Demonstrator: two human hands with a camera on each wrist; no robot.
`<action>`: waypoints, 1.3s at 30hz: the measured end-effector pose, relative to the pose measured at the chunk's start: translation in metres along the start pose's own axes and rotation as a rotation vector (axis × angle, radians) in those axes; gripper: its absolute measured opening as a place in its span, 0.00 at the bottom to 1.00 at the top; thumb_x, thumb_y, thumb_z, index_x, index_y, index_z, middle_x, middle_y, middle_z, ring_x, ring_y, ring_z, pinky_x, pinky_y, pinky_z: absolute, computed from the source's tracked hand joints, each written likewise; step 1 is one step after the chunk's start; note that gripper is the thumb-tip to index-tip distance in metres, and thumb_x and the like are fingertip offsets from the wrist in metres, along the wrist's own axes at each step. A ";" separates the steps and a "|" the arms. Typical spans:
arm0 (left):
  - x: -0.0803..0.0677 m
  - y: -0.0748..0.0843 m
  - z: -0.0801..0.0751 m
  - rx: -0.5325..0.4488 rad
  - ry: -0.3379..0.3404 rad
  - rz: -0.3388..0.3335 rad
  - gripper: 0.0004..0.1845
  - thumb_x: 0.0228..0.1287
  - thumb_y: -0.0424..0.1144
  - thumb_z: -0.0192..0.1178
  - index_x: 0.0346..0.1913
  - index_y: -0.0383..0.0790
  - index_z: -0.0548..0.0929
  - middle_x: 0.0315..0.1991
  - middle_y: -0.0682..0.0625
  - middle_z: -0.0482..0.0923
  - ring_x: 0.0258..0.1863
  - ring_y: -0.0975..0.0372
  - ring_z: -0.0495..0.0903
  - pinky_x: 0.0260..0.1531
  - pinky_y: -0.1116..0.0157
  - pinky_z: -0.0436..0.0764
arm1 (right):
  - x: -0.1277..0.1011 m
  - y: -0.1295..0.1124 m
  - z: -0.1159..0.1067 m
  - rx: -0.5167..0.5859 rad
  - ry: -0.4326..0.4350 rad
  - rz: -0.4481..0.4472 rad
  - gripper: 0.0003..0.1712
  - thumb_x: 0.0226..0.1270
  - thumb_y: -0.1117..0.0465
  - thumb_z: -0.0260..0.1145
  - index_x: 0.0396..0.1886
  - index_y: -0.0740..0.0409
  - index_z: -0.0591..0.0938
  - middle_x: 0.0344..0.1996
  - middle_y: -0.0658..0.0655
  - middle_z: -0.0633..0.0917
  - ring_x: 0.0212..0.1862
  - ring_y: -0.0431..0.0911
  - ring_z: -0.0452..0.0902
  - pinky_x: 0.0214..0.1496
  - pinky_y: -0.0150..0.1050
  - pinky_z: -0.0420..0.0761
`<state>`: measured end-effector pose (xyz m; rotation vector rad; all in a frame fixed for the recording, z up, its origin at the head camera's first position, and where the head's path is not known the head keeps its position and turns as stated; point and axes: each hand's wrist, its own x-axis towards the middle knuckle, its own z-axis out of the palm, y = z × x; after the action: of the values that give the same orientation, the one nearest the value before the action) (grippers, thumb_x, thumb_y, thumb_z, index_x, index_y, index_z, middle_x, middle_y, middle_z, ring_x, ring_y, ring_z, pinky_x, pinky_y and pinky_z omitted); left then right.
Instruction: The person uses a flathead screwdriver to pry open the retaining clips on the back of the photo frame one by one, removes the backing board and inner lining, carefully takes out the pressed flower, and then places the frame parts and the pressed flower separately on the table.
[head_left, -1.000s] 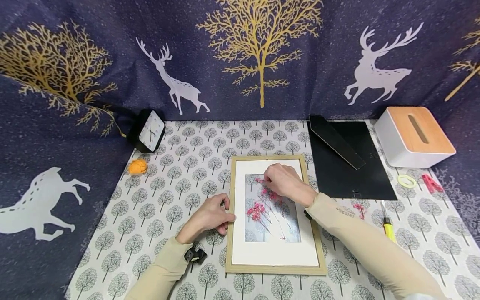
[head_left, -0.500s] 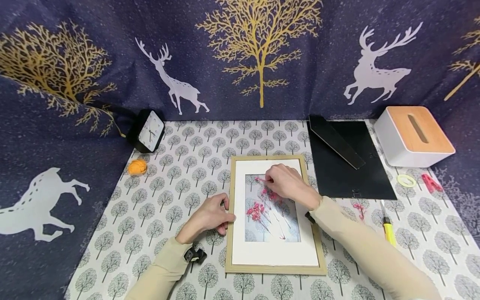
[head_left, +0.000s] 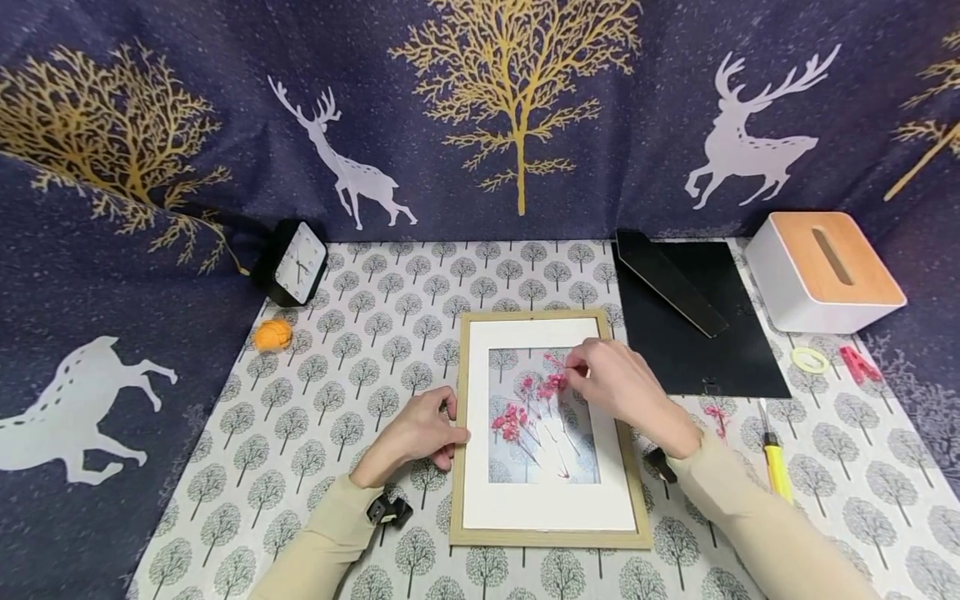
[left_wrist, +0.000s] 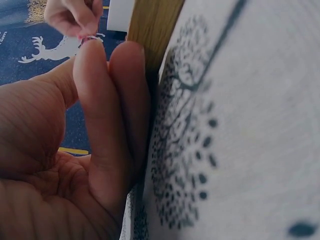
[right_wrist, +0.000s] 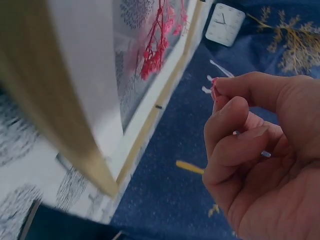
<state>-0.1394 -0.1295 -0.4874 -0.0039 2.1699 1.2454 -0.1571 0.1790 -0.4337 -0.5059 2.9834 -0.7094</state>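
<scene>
Left hand [left_wrist: 97, 145] touching wooden frame [left_wrist: 156, 25] — right hand [left_wrist: 75, 16] farther back.

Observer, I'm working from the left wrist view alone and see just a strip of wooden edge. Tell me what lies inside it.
Observer: Pink flower sprigs with thin stems lie within the window of a white rectangular mat, bordered by a light wooden rectangular frame.
Operator: Now place the right hand for me.
Observer: The right hand is over the frame's upper right part, pinching one pink sprig.
Operator: Report any tool on the table.
Observer: A screwdriver with a yellow plastic-looking handle lies right of the frame, tip pointing away from the person.
</scene>
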 end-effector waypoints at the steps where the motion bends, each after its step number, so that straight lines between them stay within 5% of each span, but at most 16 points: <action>1: 0.000 0.000 0.000 0.001 0.001 -0.001 0.16 0.63 0.27 0.73 0.44 0.36 0.74 0.22 0.42 0.84 0.13 0.61 0.82 0.19 0.62 0.92 | -0.005 0.002 -0.002 0.004 0.016 0.011 0.11 0.70 0.68 0.69 0.28 0.52 0.89 0.30 0.52 0.86 0.30 0.42 0.73 0.26 0.34 0.71; 7: 0.000 0.000 0.001 -0.004 0.004 -0.013 0.16 0.63 0.27 0.73 0.44 0.37 0.74 0.23 0.41 0.84 0.13 0.61 0.82 0.19 0.61 0.92 | -0.034 0.015 -0.010 0.025 0.074 0.090 0.06 0.70 0.65 0.70 0.35 0.56 0.92 0.30 0.51 0.89 0.29 0.40 0.77 0.27 0.35 0.77; 22: 0.001 -0.002 0.000 0.001 -0.002 0.008 0.16 0.62 0.28 0.73 0.45 0.37 0.74 0.22 0.42 0.85 0.13 0.61 0.82 0.19 0.62 0.91 | -0.098 0.055 -0.015 0.031 0.089 0.289 0.06 0.69 0.64 0.69 0.32 0.54 0.90 0.24 0.48 0.85 0.28 0.42 0.73 0.27 0.35 0.70; 39: -0.001 -0.001 0.000 0.006 0.000 0.013 0.16 0.63 0.28 0.72 0.45 0.38 0.74 0.22 0.43 0.85 0.13 0.62 0.82 0.18 0.64 0.90 | -0.123 0.098 -0.018 -0.021 0.018 0.455 0.08 0.70 0.59 0.68 0.34 0.57 0.90 0.29 0.58 0.90 0.29 0.47 0.76 0.24 0.40 0.72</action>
<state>-0.1378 -0.1302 -0.4879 0.0124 2.1773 1.2457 -0.0722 0.3089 -0.4665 0.1811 2.9534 -0.6359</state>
